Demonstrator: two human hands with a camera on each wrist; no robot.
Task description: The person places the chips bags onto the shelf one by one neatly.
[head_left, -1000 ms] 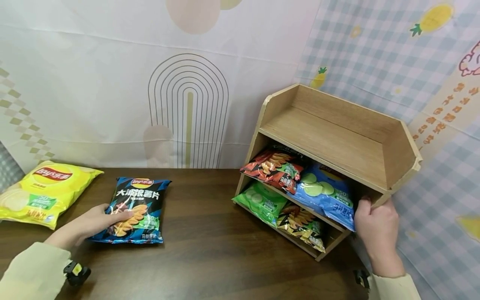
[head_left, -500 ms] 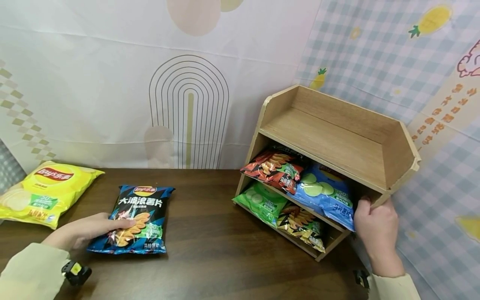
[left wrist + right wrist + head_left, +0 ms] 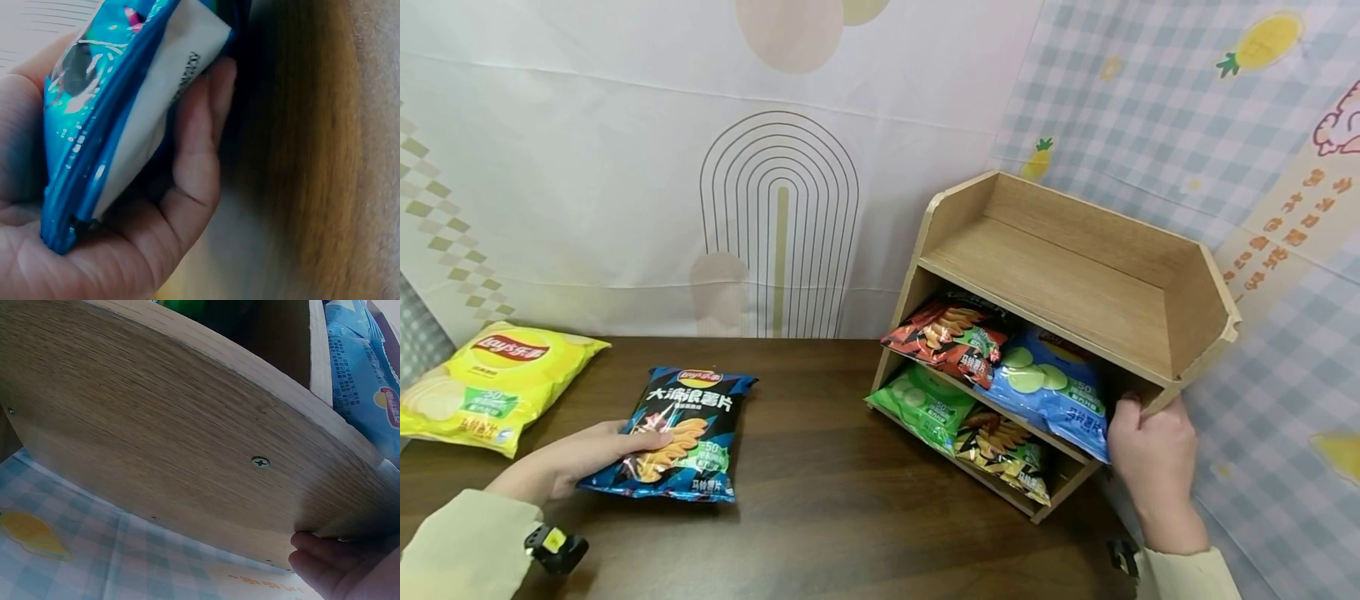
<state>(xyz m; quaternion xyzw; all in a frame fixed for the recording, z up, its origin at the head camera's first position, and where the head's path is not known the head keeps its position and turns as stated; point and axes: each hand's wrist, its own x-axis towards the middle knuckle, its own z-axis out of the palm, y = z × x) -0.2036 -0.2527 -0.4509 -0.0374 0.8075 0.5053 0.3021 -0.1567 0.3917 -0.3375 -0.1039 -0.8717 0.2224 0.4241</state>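
Observation:
My left hand [image 3: 587,454] grips the left side of a black and blue bag of potato chips [image 3: 703,433]. In the head view the thumb lies across its front; the left wrist view shows curled fingers [image 3: 197,150] behind it, against the white back. The bag appears lifted slightly off the table. At the far right, my right hand [image 3: 1153,462] holds the right side panel of a wooden shelf [image 3: 1060,279], thumb at the front edge. Fingers [image 3: 325,556] touch the panel's outer face in the right wrist view.
A yellow chip bag [image 3: 490,387] lies on the brown table [image 3: 820,500] at the left. In the shelf's upper compartment sit a red bag [image 3: 951,337] and a blue bag [image 3: 1052,383]; below them, a green bag [image 3: 928,400] and a black and gold bag [image 3: 1003,450]. Printed cloth hangs behind.
My left hand has drawn the black and blue chip bag a little rightward and nearer, and the bag now tilts slightly. The right hand and the shelf stay in place.

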